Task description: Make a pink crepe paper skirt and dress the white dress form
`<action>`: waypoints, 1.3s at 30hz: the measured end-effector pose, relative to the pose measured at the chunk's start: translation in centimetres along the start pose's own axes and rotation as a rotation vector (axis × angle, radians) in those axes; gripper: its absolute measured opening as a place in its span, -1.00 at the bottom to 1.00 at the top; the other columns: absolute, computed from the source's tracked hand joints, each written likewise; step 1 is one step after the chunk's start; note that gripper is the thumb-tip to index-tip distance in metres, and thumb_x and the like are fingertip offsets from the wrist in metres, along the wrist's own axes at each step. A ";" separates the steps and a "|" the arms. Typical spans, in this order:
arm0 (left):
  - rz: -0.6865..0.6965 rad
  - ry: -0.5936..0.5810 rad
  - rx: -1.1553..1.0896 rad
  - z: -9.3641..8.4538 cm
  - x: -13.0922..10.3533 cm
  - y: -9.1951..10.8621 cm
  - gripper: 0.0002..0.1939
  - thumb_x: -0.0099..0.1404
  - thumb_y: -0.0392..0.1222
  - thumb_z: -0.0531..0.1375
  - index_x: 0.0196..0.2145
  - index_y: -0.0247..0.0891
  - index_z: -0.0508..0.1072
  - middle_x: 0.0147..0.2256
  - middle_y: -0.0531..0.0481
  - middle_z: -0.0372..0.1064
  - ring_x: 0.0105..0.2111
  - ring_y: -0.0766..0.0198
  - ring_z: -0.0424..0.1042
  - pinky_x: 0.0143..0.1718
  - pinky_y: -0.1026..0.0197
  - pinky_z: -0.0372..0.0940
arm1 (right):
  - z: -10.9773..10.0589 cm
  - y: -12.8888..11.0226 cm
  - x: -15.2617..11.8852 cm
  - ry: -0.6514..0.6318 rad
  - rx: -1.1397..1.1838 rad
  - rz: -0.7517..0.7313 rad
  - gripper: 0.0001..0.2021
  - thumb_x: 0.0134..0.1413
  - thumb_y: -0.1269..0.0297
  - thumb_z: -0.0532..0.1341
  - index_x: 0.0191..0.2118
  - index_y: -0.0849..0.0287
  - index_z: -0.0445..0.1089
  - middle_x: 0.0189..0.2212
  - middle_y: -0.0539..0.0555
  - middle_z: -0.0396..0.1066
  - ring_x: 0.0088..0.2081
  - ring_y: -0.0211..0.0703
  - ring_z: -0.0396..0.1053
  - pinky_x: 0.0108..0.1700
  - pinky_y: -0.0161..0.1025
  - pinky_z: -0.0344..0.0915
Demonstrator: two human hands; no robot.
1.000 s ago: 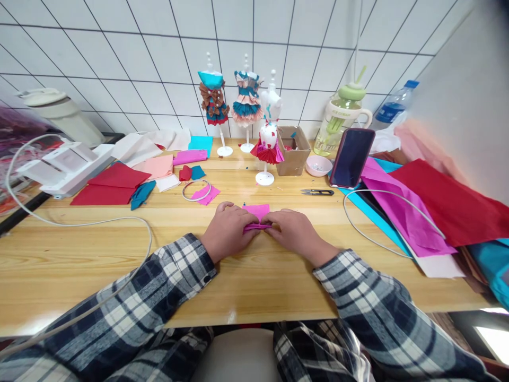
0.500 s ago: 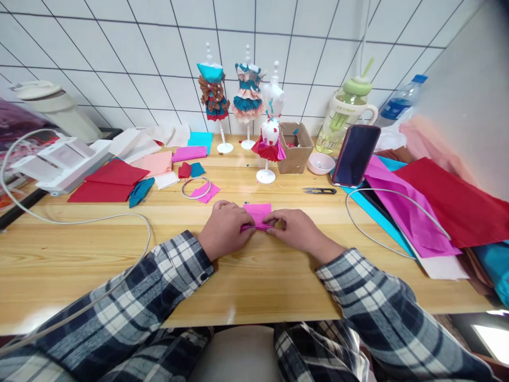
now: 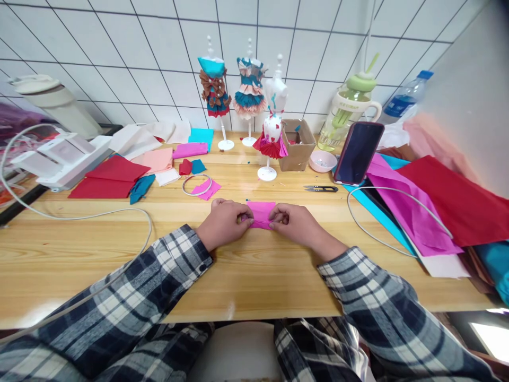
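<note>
A small magenta piece of crepe paper point(image 3: 262, 212) lies on the wooden table between my two hands, with a crease running across it. My left hand point(image 3: 227, 222) pinches its left edge between thumb and forefinger. At the right edge, my right hand point(image 3: 296, 225) grips the same piece with closed fingertips. Just beyond my left hand, a silver ring point(image 3: 185, 187) rests partly over another magenta scrap point(image 3: 210, 190). Farther back stands a small white dress form point(image 3: 274, 98) with a red and magenta ruffled skirt.
Two dressed forms point(image 3: 213, 79) stand near the tiled wall beside a cardboard box point(image 3: 296, 154). Thread snips point(image 3: 321, 189), a pink bowl point(image 3: 322, 161) and a leaning phone point(image 3: 358, 154) are at the right. Coloured sheets point(image 3: 453, 201) and cables point(image 3: 149, 228) lie at the sides.
The near fold of the magenta paper now lies flatter, with more of its surface showing. My hands have moved slightly apart along its edges, and the view has shifted a little.
</note>
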State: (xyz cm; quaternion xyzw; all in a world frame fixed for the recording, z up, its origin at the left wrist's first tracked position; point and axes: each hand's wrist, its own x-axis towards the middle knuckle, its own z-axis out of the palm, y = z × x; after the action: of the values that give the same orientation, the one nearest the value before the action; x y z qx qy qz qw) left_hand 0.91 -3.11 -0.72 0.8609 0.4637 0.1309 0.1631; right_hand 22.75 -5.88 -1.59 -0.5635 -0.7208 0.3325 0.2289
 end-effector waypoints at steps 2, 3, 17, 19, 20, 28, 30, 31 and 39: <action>0.008 0.009 0.029 -0.1 0.0 0.2 -0.85 0.23 -0.12 0.15 -0.33 -0.12 0.52 -0.45 0.09 0.48 -0.35 0.20 0.39 -0.14 0.00 0.01 | 0.0 -0.2 0.0 0.007 -0.008 0.005 -0.90 -0.06 0.42 0.26 -0.34 0.12 0.43 -0.48 -0.09 0.48 -0.48 -0.33 0.35 -0.42 -0.39 0.19; 0.031 0.043 0.065 -0.2 -0.1 0.4 -0.84 0.24 -0.10 0.15 -0.31 -0.13 0.52 -0.41 0.06 0.48 -0.31 0.17 0.39 -0.13 -0.02 0.01 | -0.1 -0.2 0.0 0.008 -0.009 0.011 -0.91 -0.07 0.43 0.26 -0.36 0.13 0.42 -0.50 -0.10 0.47 -0.49 -0.33 0.34 -0.43 -0.39 0.18; 0.412 0.101 0.341 0.9 -0.2 2.1 -0.78 0.34 -0.27 0.07 -0.31 -0.11 0.52 -0.35 0.00 0.49 -0.17 0.13 0.32 0.07 -0.13 -0.02 | -0.4 -0.7 0.2 0.009 -0.090 0.026 -0.94 -0.08 0.39 0.25 -0.41 0.13 0.45 -0.53 -0.09 0.46 -0.49 -0.32 0.33 -0.45 -0.37 0.13; 0.406 0.106 0.353 0.9 -0.2 2.2 -0.76 0.36 -0.25 0.06 -0.32 -0.09 0.53 -0.35 0.02 0.49 -0.18 0.13 0.32 0.10 -0.17 -0.07 | -0.6 -0.6 0.1 0.058 -0.122 0.013 -0.95 -0.07 0.37 0.25 -0.40 0.13 0.46 -0.54 -0.08 0.43 -0.51 -0.32 0.29 -0.46 -0.37 0.11; 0.402 0.108 0.345 0.9 -0.2 2.3 -0.75 0.36 -0.24 0.06 -0.32 -0.09 0.53 -0.36 0.02 0.50 -0.18 0.14 0.32 0.11 -0.18 -0.08 | -0.7 -0.6 0.1 0.077 -0.130 0.018 -0.95 -0.07 0.35 0.25 -0.39 0.13 0.46 -0.55 -0.09 0.41 -0.52 -0.32 0.27 -0.46 -0.37 0.10; 0.338 0.104 0.225 0.6 -0.2 2.4 -0.74 0.37 -0.16 0.06 -0.32 -0.10 0.55 -0.33 -0.01 0.49 -0.19 0.13 0.33 0.11 -0.20 -0.12 | -0.2 -0.4 0.2 0.064 -0.218 0.096 -0.94 -0.04 0.28 0.27 -0.46 0.09 0.40 -0.54 -0.09 0.43 -0.51 -0.30 0.28 -0.50 -0.35 0.03; 0.305 0.089 0.192 0.6 -0.2 2.3 -0.77 0.36 -0.15 0.07 -0.28 -0.10 0.54 -0.30 -0.01 0.49 -0.19 0.13 0.34 0.09 -0.18 -0.09 | -0.1 -0.4 0.1 0.062 -0.223 0.103 -0.93 -0.04 0.28 0.27 -0.48 0.09 0.39 -0.54 -0.09 0.44 -0.51 -0.29 0.28 -0.50 -0.35 0.02; 0.284 0.081 0.167 0.6 -0.2 2.3 -0.79 0.36 -0.15 0.09 -0.26 -0.10 0.54 -0.28 -0.01 0.50 -0.18 0.14 0.34 0.08 -0.15 -0.06 | -0.1 -0.3 0.1 0.067 -0.220 0.102 -0.92 -0.03 0.28 0.27 -0.48 0.09 0.38 -0.54 -0.08 0.44 -0.51 -0.29 0.28 -0.50 -0.35 0.01; 0.166 0.173 -0.040 -0.6 0.1 -0.1 -0.78 0.32 -0.09 0.14 -0.14 -0.13 0.52 -0.19 -0.02 0.52 -0.14 0.17 0.40 -0.05 0.06 0.16 | -0.8 1.4 0.7 0.136 0.137 0.084 -0.84 0.03 0.17 0.20 -0.41 0.15 0.39 -0.53 -0.05 0.38 -0.48 -0.27 0.26 -0.43 -0.34 0.15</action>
State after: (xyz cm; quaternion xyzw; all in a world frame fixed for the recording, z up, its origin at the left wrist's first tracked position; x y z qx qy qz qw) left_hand 0.70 -2.87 -0.18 0.8783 0.4007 0.2272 0.1282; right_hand 24.06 -4.83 -2.16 -0.5974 -0.6550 0.3514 0.3010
